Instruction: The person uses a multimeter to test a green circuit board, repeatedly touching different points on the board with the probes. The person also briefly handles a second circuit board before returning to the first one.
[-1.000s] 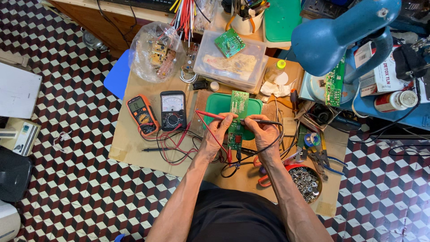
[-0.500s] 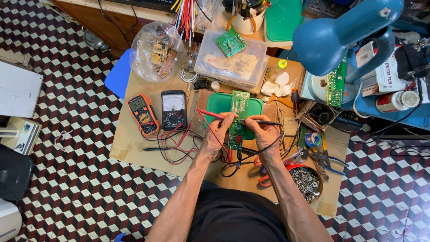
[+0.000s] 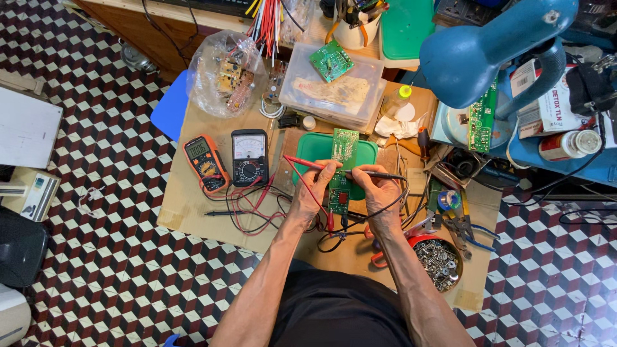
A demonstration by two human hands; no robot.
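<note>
where both probes meet, circuit board [image 3: 342,168] between left hand [image 3: 313,194] and right hand [image 3: 380,196]

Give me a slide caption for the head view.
Left hand and right hand press meter probes onto a green circuit board.

A green board [image 3: 342,168] lies on a green lid [image 3: 308,151], beside an orange meter [image 3: 204,162], a blue lamp [image 3: 488,48] and red-white-black checkered floor [image 3: 96,257].
</note>
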